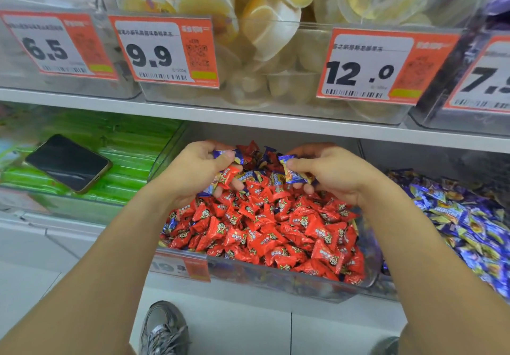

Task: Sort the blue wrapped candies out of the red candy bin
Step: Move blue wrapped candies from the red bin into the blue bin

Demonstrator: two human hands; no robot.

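- The left hand point(201, 169) curls around a few blue wrapped candies point(225, 153) and a red one, over the red candy bin point(289, 280).
- The right hand point(328, 173) pinches another blue candy point(292, 171).
- Beyond, a phone point(67, 162) lies on green packs point(129, 144); price tags point(162, 51) hang above.

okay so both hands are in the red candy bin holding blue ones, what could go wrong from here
1. The left hand grips blue candies with a red candy caught among them; it may get carried out too.
2. The right hand pinches its blue candy loosely; it could drop back into the red candy bin.
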